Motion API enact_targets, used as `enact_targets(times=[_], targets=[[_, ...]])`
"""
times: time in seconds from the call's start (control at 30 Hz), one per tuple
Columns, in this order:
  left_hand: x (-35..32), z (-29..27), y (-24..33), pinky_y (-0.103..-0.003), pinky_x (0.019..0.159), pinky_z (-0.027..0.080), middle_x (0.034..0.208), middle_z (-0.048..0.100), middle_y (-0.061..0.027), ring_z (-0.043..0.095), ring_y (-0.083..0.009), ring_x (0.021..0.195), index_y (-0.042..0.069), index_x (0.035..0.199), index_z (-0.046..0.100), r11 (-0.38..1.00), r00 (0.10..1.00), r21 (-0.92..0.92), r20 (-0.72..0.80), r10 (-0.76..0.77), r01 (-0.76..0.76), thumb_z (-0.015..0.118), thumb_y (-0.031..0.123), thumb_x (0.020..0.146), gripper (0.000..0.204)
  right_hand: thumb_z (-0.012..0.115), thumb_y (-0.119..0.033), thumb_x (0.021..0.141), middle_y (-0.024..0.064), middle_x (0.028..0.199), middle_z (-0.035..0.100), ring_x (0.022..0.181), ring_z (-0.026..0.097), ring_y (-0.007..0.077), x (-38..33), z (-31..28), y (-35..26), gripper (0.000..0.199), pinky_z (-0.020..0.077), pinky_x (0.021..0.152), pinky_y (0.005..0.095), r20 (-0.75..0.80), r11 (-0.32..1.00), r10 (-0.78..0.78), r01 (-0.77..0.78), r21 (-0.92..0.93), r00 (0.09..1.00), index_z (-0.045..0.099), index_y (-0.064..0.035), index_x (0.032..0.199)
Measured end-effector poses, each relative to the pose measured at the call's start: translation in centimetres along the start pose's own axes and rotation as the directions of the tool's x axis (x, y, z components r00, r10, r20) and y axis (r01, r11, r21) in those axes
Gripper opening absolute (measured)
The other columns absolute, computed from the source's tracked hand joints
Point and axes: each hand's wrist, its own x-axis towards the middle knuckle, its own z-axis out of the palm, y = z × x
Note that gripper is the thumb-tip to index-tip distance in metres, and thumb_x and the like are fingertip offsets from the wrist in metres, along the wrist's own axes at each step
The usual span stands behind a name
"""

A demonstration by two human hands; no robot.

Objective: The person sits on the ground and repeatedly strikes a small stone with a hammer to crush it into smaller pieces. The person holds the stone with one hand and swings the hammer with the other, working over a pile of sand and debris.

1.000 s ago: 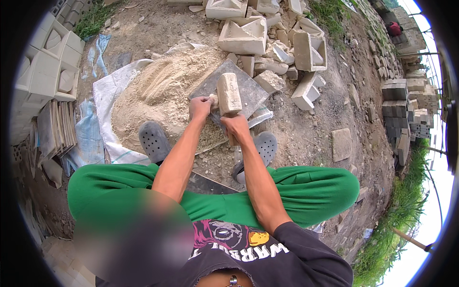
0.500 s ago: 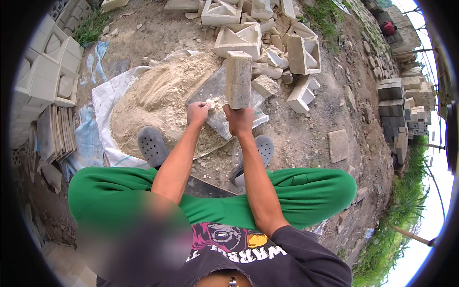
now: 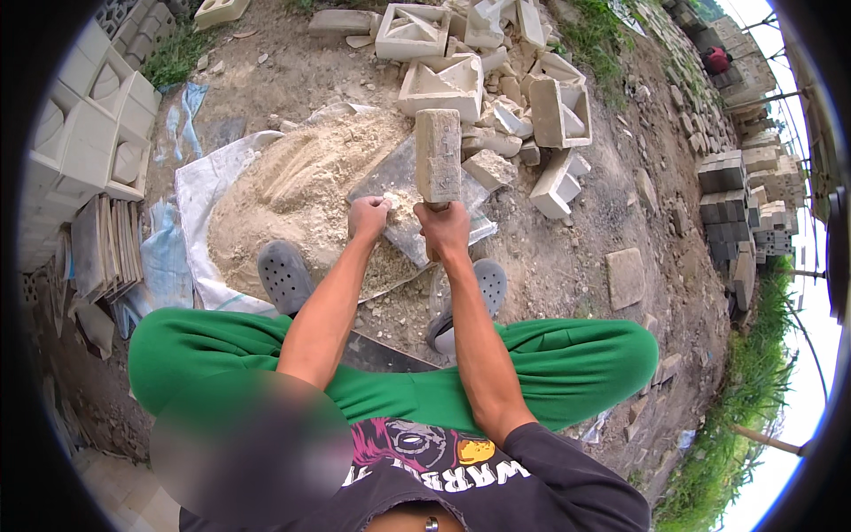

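My right hand (image 3: pixel 444 227) is closed around the handle of a mallet with a long, block-shaped, dusty head (image 3: pixel 439 158). The head is raised over a flat dark grey slab (image 3: pixel 381 177). My left hand (image 3: pixel 366 219) hovers at the slab's near left, thumb and fingers pinching a small pale chunk (image 3: pixel 387 202). Crumbled pale bits (image 3: pixel 403 197) lie on the slab between my hands. Left of it spreads a heap of beige crushed material (image 3: pixel 288 191) on a white woven sheet (image 3: pixel 197 191). The mallet head hides part of the slab.
Broken cream moulded blocks (image 3: pixel 441 86) and rubble pile up beyond the slab. Pale blocks (image 3: pixel 124 106) are stacked at far left, above a row of thin boards (image 3: pixel 106 253). A square flat piece (image 3: pixel 625 277) lies on the dirt at right. My shoes (image 3: pixel 285 275) flank the near side.
The mallet head has come down somewhat and toward me in the right hand. My left hand stays in nearly the same place, still pinching the chunk.
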Motion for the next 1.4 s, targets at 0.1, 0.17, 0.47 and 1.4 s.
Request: enact_targets(times=[0.1,0.17,0.47,1.4], targets=[[-0.4,-0.1,0.6,-0.040,0.076,0.054,0.091,0.077,-0.0111,0.073,-0.0278,0.083,0.012,0.100,0.079,0.999,1.000,0.029,0.006,-0.023,0.023,0.074,0.033,0.085,0.027,0.074,-0.028,0.075,0.0194,0.069,0.069,0.064,0.072,0.0287,0.6,0.8,1.1,0.032,0.0540,0.062,0.0396,-0.057,0.985,-0.115,0.106,-0.135,0.992,0.072,0.0035,0.083],[-0.4,-0.1,1.1,-0.039,0.076,0.054,0.091,0.077,-0.0100,0.073,-0.0270,0.083,0.012,0.101,0.079,0.999,1.000,0.039,0.009,-0.006,0.006,0.075,0.034,0.084,0.028,0.073,-0.031,0.075,0.0160,0.064,0.069,0.062,0.072,0.0260,1.2,2.3,5.4,0.032,0.0556,0.061,0.0382,-0.075,0.947,-0.180,0.153,-0.281,0.981,0.073,0.0014,0.078],[-0.3,0.2,0.8,-0.038,0.075,0.054,0.091,0.077,-0.0083,0.074,-0.0257,0.084,0.012,0.097,0.080,0.998,0.998,0.067,-0.057,0.012,-0.008,0.077,0.035,0.083,0.027,0.075,-0.029,0.077,0.0107,0.068,0.071,0.059,0.071,0.0227,-0.1,2.8,7.7,0.030,0.0563,0.061,0.0369,0.050,0.961,0.182,-0.167,-0.218,0.982,0.075,-0.0007,0.085],[-0.7,-0.7,0.1,-0.037,0.080,0.055,0.095,0.073,-0.0128,0.071,-0.0255,0.087,0.002,0.109,0.069,0.977,0.966,0.097,-0.162,0.204,-0.190,0.077,0.026,0.077,0.041,0.076,-0.032,0.073,0.0175,0.076,0.073,0.062,0.072,0.0253,0.8,0.2,12.3,0.042,0.0569,0.063,0.0381,-0.275,0.917,0.298,-0.354,-0.182,0.914,0.071,0.0075,0.088]])
